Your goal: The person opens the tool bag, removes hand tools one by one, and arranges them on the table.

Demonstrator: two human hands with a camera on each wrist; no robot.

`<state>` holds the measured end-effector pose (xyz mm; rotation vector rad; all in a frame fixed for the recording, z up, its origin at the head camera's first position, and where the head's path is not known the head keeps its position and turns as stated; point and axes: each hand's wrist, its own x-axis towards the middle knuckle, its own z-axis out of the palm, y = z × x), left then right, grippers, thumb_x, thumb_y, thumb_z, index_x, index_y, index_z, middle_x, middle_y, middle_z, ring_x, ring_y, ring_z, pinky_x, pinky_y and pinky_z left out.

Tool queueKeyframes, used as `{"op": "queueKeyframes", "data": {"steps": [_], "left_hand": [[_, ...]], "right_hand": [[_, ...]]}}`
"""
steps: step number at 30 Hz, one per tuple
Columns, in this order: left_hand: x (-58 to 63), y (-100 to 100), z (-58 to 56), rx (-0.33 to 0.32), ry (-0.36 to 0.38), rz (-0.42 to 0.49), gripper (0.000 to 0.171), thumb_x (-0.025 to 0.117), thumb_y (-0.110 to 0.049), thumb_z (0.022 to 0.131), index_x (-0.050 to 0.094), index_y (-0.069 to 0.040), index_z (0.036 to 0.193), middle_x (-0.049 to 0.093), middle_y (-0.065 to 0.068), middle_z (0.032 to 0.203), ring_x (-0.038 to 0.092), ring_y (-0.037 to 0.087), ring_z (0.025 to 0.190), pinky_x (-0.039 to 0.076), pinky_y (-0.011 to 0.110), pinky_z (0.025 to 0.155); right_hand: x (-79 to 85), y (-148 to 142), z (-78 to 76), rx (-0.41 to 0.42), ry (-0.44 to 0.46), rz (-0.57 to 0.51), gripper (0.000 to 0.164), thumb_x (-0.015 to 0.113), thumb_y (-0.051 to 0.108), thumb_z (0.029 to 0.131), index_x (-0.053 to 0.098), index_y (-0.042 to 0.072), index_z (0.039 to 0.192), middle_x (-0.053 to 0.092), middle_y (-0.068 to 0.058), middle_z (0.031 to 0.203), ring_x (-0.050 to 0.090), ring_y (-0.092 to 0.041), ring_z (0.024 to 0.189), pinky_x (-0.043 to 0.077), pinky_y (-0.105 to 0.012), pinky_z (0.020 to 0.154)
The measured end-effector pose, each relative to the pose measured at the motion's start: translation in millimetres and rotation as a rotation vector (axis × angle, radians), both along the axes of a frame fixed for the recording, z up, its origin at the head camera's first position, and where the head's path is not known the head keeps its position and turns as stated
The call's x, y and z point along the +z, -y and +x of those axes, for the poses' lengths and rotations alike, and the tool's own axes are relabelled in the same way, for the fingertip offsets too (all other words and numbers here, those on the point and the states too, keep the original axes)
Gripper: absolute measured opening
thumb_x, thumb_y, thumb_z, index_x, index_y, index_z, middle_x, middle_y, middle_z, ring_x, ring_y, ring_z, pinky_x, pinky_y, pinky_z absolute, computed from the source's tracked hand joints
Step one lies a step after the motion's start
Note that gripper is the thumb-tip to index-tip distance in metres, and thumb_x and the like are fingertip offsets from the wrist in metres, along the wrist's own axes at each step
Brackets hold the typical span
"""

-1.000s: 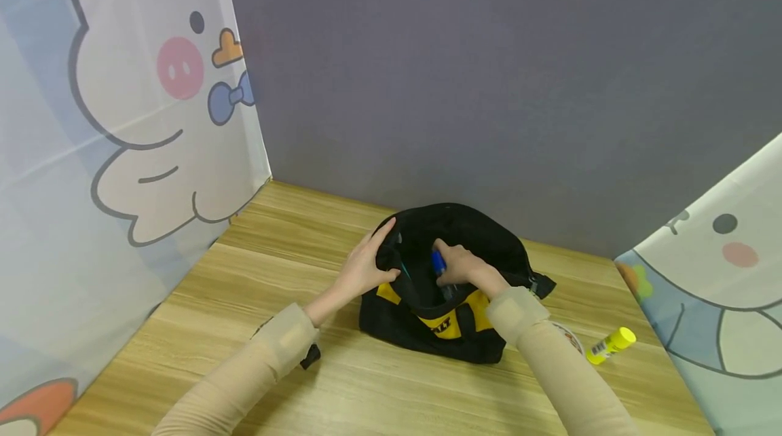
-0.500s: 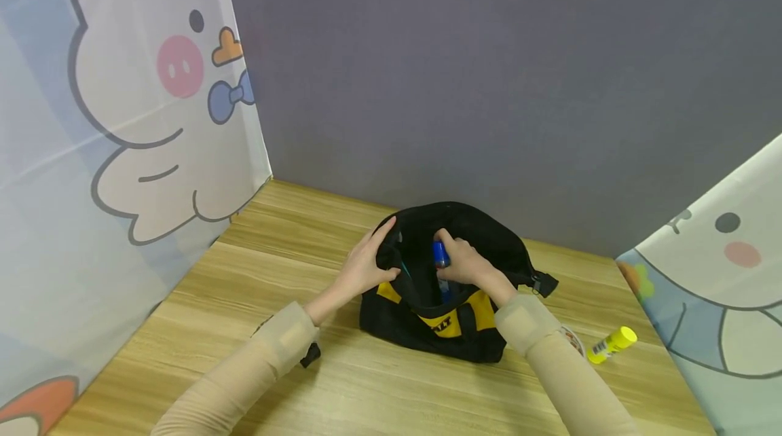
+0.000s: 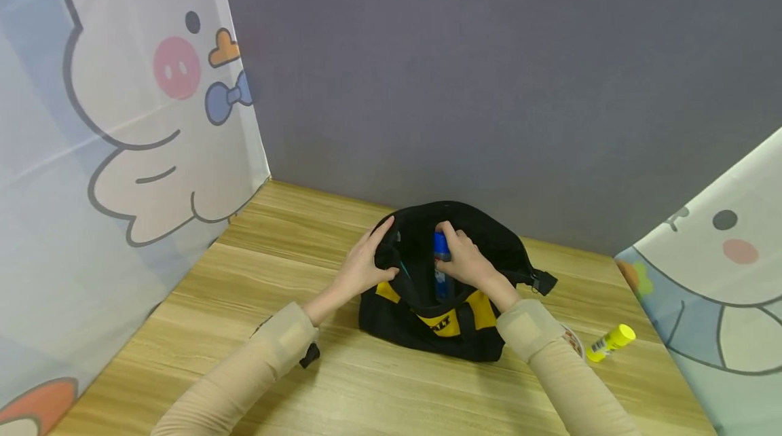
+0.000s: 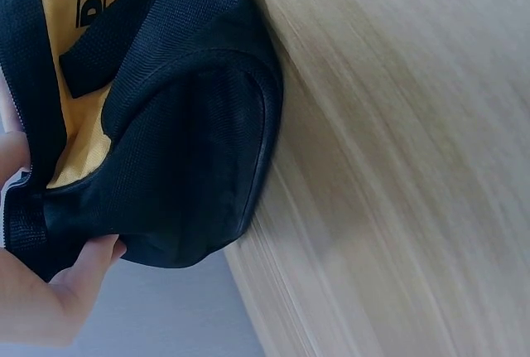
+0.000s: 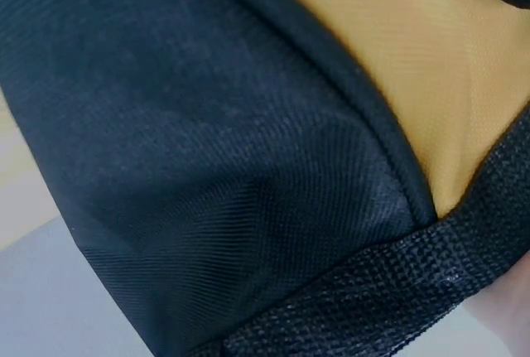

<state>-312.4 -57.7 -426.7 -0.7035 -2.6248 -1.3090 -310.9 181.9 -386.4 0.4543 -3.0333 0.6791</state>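
Observation:
A black and yellow tool bag point(image 3: 421, 342) stands on the table with its mouth spread wide. My left hand point(image 3: 360, 267) grips the left end of its rim; in the left wrist view that hand point(image 4: 45, 295) has thumb and fingers on the black fabric by the zipper. Inside the mouth, my right hand point(image 3: 467, 263) holds a slim blue-capped bottle point(image 3: 441, 246), roughly upright, its lower end down in the bag. The right wrist view is filled by the bag's side point(image 5: 207, 125) and strap, with only a sliver of skin at the edge.
A yellow glue stick point(image 3: 611, 343) lies on the wooden table point(image 3: 366, 395) at the right. Beside it a white round item point(image 3: 573, 339) is partly covered by the right sleeve. A black strap end point(image 3: 310, 354) lies by the left sleeve. A grey wall point(image 3: 489, 83) rises behind.
My right hand has risen slightly in the bag's mouth, and the bottle has come up with it, more of its body showing. The left hand stays on the rim.

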Motion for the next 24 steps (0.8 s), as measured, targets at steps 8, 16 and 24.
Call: {"op": "queueKeyframes", "data": {"steps": [8, 16, 24], "left_hand": [[0.5, 1.1, -0.5, 0.012, 0.010, -0.014, 0.099, 0.081, -0.017, 0.080, 0.023, -0.031, 0.159, 0.033, 0.016, 0.160, 0.046, 0.045, 0.136, 0.048, 0.061, 0.101], [1.3, 0.9, 0.0, 0.009, 0.017, -0.017, 0.098, 0.081, -0.017, 0.080, 0.023, -0.031, 0.159, 0.032, 0.016, 0.161, 0.045, 0.045, 0.137, 0.046, 0.063, 0.102], [0.4, -0.6, 0.1, 0.007, 0.021, -0.025, 0.099, 0.081, -0.018, 0.081, 0.022, -0.031, 0.159, 0.032, 0.016, 0.161, 0.044, 0.044, 0.138, 0.045, 0.063, 0.103]], "right_hand": [[4.0, 1.9, 1.9, -0.001, -0.054, -0.029, 0.067, 0.073, 0.011, 0.088, 0.033, 0.012, 0.142, 0.051, -0.028, 0.129, 0.059, -0.039, 0.105, 0.058, -0.053, 0.085], [1.6, 0.3, 0.3, 0.004, -0.137, -0.055, 0.066, 0.072, 0.011, 0.088, 0.033, 0.011, 0.142, 0.052, -0.027, 0.126, 0.060, -0.039, 0.104, 0.057, -0.054, 0.085], [0.7, -0.4, 2.2, 0.003, -0.247, -0.108, 0.066, 0.071, 0.010, 0.090, 0.032, 0.008, 0.143, 0.050, -0.027, 0.123, 0.061, -0.037, 0.101, 0.058, -0.052, 0.085]]}}
